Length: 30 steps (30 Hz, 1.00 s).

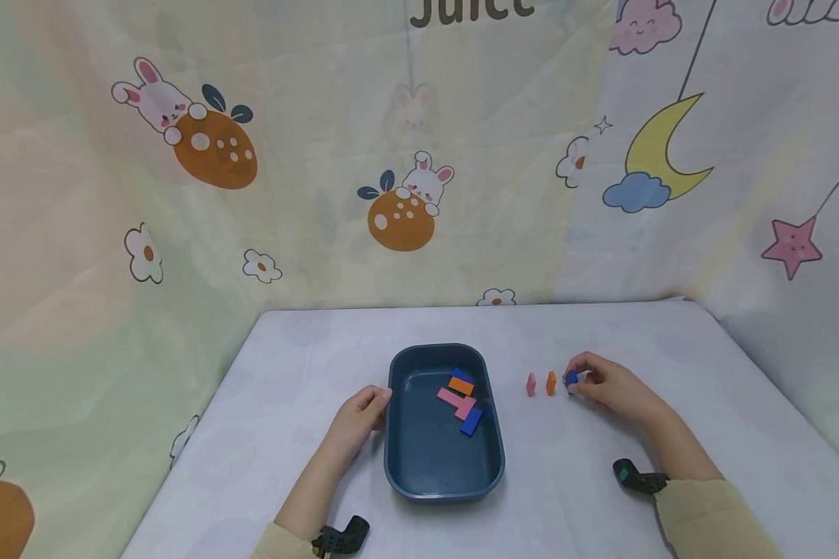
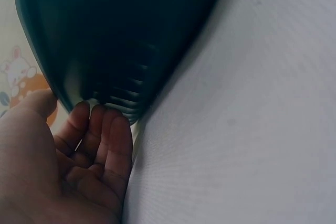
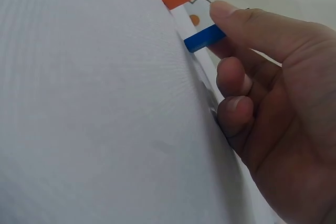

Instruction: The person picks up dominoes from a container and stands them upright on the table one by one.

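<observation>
**Right hand pinches a small blue block beside a tray**

The right hand point(image 1: 604, 385) grasps a blue block point(image 1: 571, 378) between thumb and fingers, on the right side of the table point(image 1: 308, 341). The block is upright, the last in a short row: to its left an orange block point(image 1: 551, 383) stands on end, then a pink block point(image 1: 530, 384), each just apart from the next. The left hand point(image 1: 358, 415) grips the left edge of a dark blue tray point(image 1: 426, 458), thumb at the rim and fingertips against the outer wall. Inside the tray, toward its far right, lie five flat pieces: two blue, two pink, one orange.

The blue block looks light, stiff and smooth, unlikely to break but perhaps a little slippery. Its narrow shape suits a fingertip pinch near the top; standing on so small an end, it would probably topple at a nudge. The tray seems to be firm plastic, best steadied by its rim.

The fingers cover the upper part of the blue block, and whether its lower end bears on the table is hard to tell. In the right wrist view the pink block is cut off to a sliver. The left wrist view shows only the tray's dim outside, its contents hidden.
</observation>
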Available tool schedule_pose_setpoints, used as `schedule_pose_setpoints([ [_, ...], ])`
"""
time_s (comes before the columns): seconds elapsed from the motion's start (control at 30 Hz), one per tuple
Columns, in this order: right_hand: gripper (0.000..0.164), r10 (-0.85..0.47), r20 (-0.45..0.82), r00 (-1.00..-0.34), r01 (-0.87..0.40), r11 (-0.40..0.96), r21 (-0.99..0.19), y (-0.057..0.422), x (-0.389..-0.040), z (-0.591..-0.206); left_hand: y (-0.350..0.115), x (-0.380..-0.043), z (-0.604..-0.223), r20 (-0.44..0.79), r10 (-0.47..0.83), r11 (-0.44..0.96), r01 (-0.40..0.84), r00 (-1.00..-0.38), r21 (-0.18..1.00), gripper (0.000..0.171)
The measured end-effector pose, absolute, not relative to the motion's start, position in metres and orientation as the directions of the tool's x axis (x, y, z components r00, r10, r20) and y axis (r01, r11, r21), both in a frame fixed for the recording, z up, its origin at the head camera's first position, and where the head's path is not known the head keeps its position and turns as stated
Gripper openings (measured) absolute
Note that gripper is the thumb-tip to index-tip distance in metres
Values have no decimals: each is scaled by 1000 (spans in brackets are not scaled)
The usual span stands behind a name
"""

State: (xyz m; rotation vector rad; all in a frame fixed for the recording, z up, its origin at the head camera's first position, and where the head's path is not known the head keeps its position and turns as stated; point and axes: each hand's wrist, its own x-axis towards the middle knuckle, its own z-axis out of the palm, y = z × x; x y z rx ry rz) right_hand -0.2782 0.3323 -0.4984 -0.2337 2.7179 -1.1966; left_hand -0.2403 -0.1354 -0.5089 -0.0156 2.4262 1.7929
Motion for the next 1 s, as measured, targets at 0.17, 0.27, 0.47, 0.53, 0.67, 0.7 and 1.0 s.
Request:
schedule_pose_setpoints([
  [0.17, 31, -217, -59, -974, -111, 692, -713, 334, -279, -503, -135, -239, -508, -108, 60, 300, -85, -992, 950, 44],
  [0.27, 33, -218, -60, -974, -114, 704, -701, 335, -279, -504, -135, -239, -507, -110, 60, 299, -87, -992, 950, 43],
  [0.47, 43, -216, -83, -973, -100, 715, -692, 334, -278, -502, -135, -238, -506, -114, 60, 294, -91, -992, 951, 45],
  [0.53, 45, -214, -98, -972, -85, 705, -704, 334, -278, -499, -135, -238, -506, -115, 60, 297, -92, -992, 951, 46],
  [0.67, 48, -221, -127, -967, -57, 674, -736, 334, -277, -493, -135, -239, -507, -117, 55, 303, -95, -992, 948, 46],
  [0.7, 48, -222, -126, -967, -57, 670, -740, 334, -277, -491, -135, -239, -506, -117, 54, 303, -95, -992, 948, 46],
  [1.0, 54, -227, -44, -973, -111, 626, -772, 328, -275, -470, -136, -239, -506, -122, 56, 309, -99, -991, 946, 48],
])
